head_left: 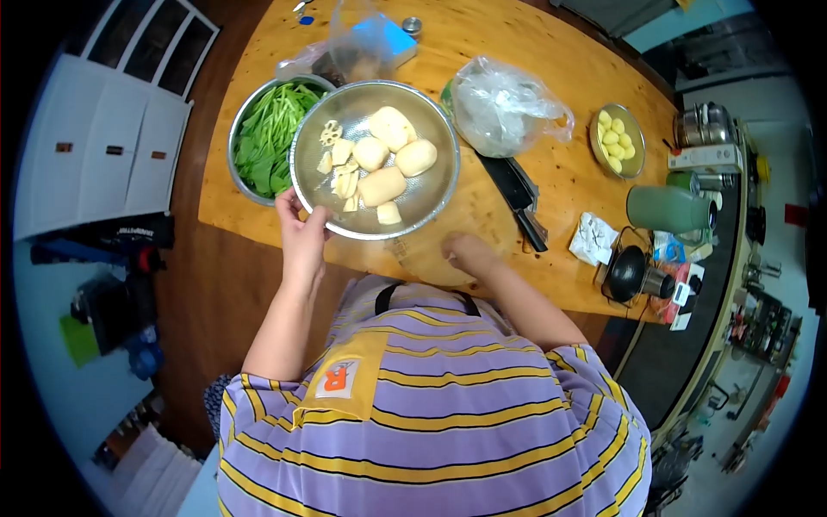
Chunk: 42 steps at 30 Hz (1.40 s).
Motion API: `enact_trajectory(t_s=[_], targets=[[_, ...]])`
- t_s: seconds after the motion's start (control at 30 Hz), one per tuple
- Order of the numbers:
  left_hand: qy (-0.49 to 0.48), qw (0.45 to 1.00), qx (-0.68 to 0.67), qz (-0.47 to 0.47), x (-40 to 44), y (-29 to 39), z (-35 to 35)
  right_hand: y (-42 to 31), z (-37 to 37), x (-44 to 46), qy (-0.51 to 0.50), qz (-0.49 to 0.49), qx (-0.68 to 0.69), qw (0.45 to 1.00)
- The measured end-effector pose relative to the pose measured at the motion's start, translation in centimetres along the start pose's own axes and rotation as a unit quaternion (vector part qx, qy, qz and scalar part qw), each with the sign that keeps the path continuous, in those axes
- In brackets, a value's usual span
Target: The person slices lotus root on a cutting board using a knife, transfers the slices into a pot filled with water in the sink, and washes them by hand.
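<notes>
My left hand (pixel 303 239) is closed on the near left rim of a metal colander (pixel 447 191), thumb over the edge. Inside lie several peeled pale root pieces (pixel 382 184), small cut chunks and a holed slice of lotus root (pixel 331 132). My right hand (pixel 469 254) is low over the near edge of the table, with its fingers curled in; whether anything is in them is hidden. It is over a pale round board (pixel 428 263), right of the colander. A dark-bladed knife (pixel 515 196) lies farther right, its black handle toward me.
A bowl of leafy greens (pixel 272 138) stands partly behind the colander. On the wooden table (pixel 568 95) are a clear plastic bag (pixel 508 103), a bowl of small peeled potatoes (pixel 617 142), crumpled white paper (pixel 593 239), a green flask (pixel 668 208) and a blue box (pixel 388 43).
</notes>
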<state>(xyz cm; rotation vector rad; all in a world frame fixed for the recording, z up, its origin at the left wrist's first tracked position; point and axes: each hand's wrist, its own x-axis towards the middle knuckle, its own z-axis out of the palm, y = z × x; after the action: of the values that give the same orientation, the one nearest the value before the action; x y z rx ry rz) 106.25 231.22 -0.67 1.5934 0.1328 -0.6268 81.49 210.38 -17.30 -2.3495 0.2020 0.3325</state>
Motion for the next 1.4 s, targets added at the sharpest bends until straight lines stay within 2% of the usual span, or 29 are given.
enact_trajectory(t_s=[0.07, 0.13, 0.2, 0.3, 0.4, 0.47, 0.53, 0.57, 0.67, 0.77, 0.87, 0.97, 1.0, 1.03, 1.07, 1.1, 1.13, 1.2, 1.3, 1.4], targets=[[-0.007, 1.000, 0.006, 0.002, 0.6, 0.1, 0.8, 2.1, -1.0, -1.1, 0.001, 0.060, -0.009, 0.998], [-0.025, 1.000, 0.000, 0.016, 1.1, -0.9, 1.5, -1.4, -7.7, -2.6, 0.034, 0.196, 0.049, 0.979], [-0.045, 0.998, 0.002, 0.033, 1.1, -1.8, 2.1, -3.4, -12.2, -3.7, 0.174, 0.161, 0.029, 0.971], [-0.065, 0.997, -0.015, 0.036, 1.3, -4.4, 3.5, -9.2, -17.5, -2.5, 0.272, 0.146, 0.096, 0.946], [-0.080, 0.996, -0.009, 0.033, 3.0, -9.4, 3.8, -9.0, -16.4, 0.5, 0.337, 0.036, 0.170, 0.925], [-0.082, 0.996, 0.021, 0.014, 4.6, -13.3, 3.8, -6.4, -14.2, 2.4, 0.284, 0.051, 0.085, 0.954], [-0.083, 0.996, -0.002, -0.019, 4.0, -13.8, 5.0, -3.7, -12.2, 3.3, 0.210, 0.033, -0.045, 0.976], [-0.090, 0.995, -0.003, -0.035, 3.4, -13.4, 5.6, -2.9, -11.5, 3.6, 0.170, 0.020, -0.057, 0.984], [-0.080, 0.994, 0.031, 0.066, 4.7, -16.1, 6.1, -2.6, -10.7, 3.3, 0.147, 0.021, -0.102, 0.984], [-0.056, 0.997, 0.030, 0.034, 5.1, -15.7, 6.4, -1.8, -10.5, 2.4, 0.223, 0.056, -0.026, 0.973], [-0.036, 0.998, 0.027, 0.053, 5.8, -17.6, 5.8, -3.1, -10.9, 1.8, 0.305, -0.017, -0.103, 0.946], [-0.015, 0.999, -0.021, 0.042, 5.9, -18.8, 4.8, -3.5, -11.1, 1.4, 0.368, 0.069, -0.129, 0.918], [-0.004, 0.999, -0.039, 0.012, 5.3, -18.1, 5.0, -2.6, -10.7, 1.8, 0.307, 0.162, -0.012, 0.938], [0.006, 0.998, -0.058, -0.018, 4.6, -16.7, 5.4, -1.3, -10.1, 2.6, 0.239, 0.251, 0.105, 0.932], [0.015, 0.996, -0.077, -0.048, 4.2, -15.9, 5.8, 0.0, -9.5, 3.2, 0.165, 0.333, 0.219, 0.902], [0.005, 0.994, -0.100, -0.044, 4.7, -16.0, 6.0, -0.4, -9.3, 3.8, 0.127, 0.332, 0.453, 0.818], [0.005, 0.992, -0.118, -0.050, 5.2, -16.1, 6.4, -0.6, -9.3, 4.2, 0.083, 0.292, 0.557, 0.773], [0.005, 0.986, -0.151, -0.064, 6.6, -16.0, 7.3, -1.1, -9.5, 5.6, 0.059, 0.259, 0.633, 0.727], [-0.001, 0.987, -0.152, -0.047, 8.1, -13.8, 9.3, -3.0, -9.7, 7.9, 0.172, 0.257, 0.611, 0.729], [-0.004, 0.989, -0.138, -0.047, 9.4, -13.4, 10.6, -1.3, -10.0, 10.0, 0.219, 0.216, 0.625, 0.718]])
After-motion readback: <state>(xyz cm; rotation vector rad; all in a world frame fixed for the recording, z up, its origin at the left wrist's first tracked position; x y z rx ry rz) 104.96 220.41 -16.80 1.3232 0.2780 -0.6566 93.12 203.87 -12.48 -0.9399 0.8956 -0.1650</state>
